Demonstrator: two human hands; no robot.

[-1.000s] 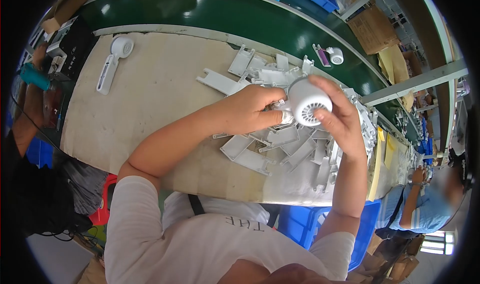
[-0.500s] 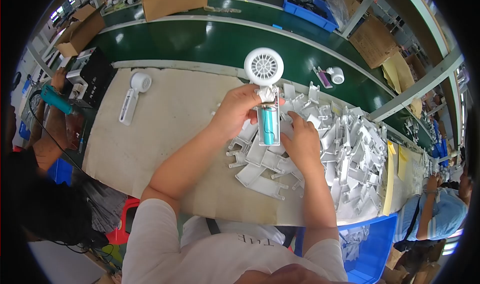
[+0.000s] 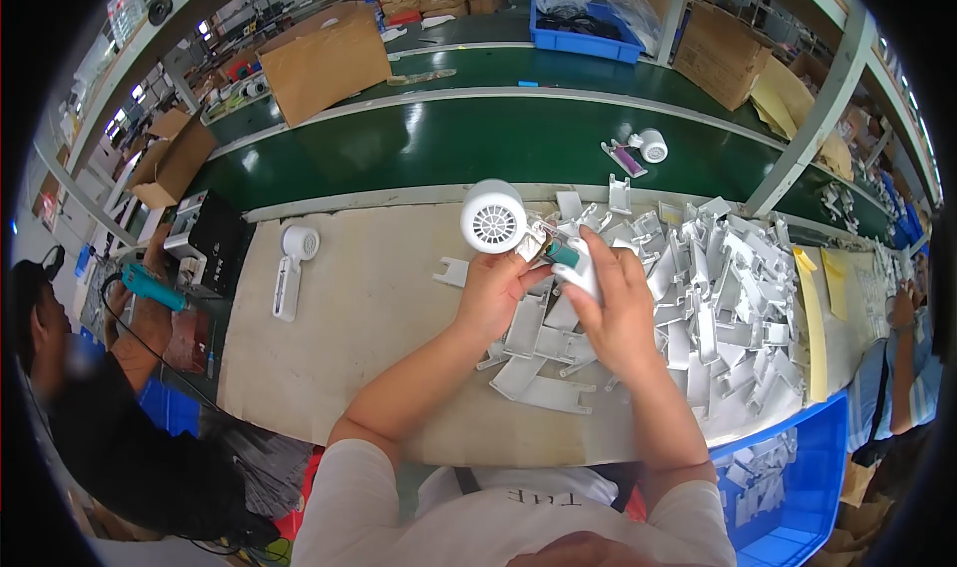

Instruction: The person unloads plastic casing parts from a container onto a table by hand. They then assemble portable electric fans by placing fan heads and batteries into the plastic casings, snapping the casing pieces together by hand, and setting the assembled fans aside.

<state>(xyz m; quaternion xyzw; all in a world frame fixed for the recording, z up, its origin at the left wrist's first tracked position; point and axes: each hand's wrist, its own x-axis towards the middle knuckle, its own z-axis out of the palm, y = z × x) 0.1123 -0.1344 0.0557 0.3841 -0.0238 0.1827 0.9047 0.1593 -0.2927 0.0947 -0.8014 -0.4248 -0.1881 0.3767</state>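
A small white fan (image 3: pixel 493 218) with a round slotted head is held up over the bench, its handle slanting down to the right. My left hand (image 3: pixel 492 293) grips it just below the head. My right hand (image 3: pixel 620 303) holds a white handle cover (image 3: pixel 582 271) against the handle. Between them a teal battery cylinder (image 3: pixel 561 255) shows, partly covered. Beneath and to the right of my hands lies a heap of white plastic covers (image 3: pixel 708 308). Another white fan (image 3: pixel 290 273) lies on the left part of the bench.
On the green conveyor (image 3: pixel 419 148) lies a fan with a purple part (image 3: pixel 628 160). A blue bin (image 3: pixel 797 487) of white pieces stands below the bench. At left a co-worker holds a teal tool (image 3: pixel 153 286) beside a black box (image 3: pixel 207 243); another person is at far right.
The fan has tilted from upright to slanting. My right hand has come from the heap to the handle with a white cover. The head view has shifted, showing more of the far side.
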